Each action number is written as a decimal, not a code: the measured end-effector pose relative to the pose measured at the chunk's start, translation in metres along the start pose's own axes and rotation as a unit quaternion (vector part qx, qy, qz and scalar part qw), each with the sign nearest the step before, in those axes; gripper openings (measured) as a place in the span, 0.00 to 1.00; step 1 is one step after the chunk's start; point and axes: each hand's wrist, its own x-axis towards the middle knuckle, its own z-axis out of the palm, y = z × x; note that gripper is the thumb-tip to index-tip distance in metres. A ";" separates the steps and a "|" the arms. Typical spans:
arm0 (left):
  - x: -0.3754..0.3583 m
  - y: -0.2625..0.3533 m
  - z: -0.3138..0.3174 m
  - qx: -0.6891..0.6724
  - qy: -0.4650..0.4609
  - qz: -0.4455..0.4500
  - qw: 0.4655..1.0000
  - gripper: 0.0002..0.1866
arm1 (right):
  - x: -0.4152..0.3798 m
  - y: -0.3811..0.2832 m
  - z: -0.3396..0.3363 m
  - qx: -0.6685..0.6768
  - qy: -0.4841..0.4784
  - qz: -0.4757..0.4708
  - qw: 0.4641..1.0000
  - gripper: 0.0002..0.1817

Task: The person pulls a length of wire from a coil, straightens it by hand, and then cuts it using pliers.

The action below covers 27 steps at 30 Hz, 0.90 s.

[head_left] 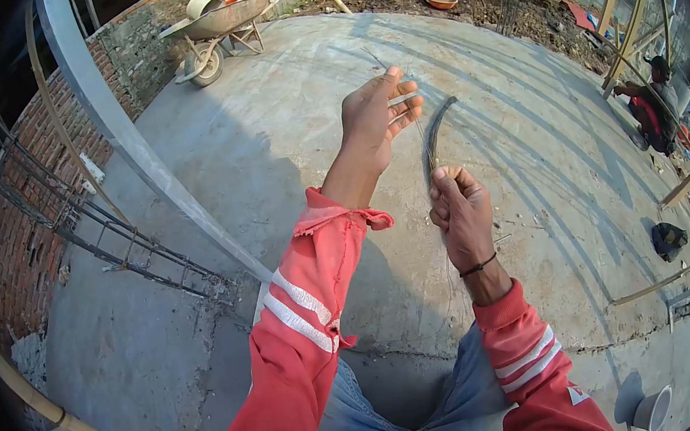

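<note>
My right hand [464, 207] is closed around a bundle of thin dark tie wire [436, 126], whose bent upper end sticks up past the thumb. Loose thin strands hang below that fist. Higher and to the left, my left hand [372, 116] has its thumb against a single thin wire strand, with the other fingers curled and slightly apart. The strand shows above the thumb tip and runs down toward the bundle. Exactly how the left fingers grip it is partly hidden.
A concrete slab [272, 164] spreads around me. A grey post [137, 153] and a rebar cage [102, 228] stand at left. A wheelbarrow [220, 27] is at the back. Another person [655, 107] crouches at right, near a black bag [668, 240]. A bucket [653, 410] sits front right.
</note>
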 end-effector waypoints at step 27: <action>-0.011 -0.021 0.012 0.122 -0.043 0.038 0.991 0.06 | 0.013 -0.006 -0.016 -0.063 0.014 -0.131 0.989 0.06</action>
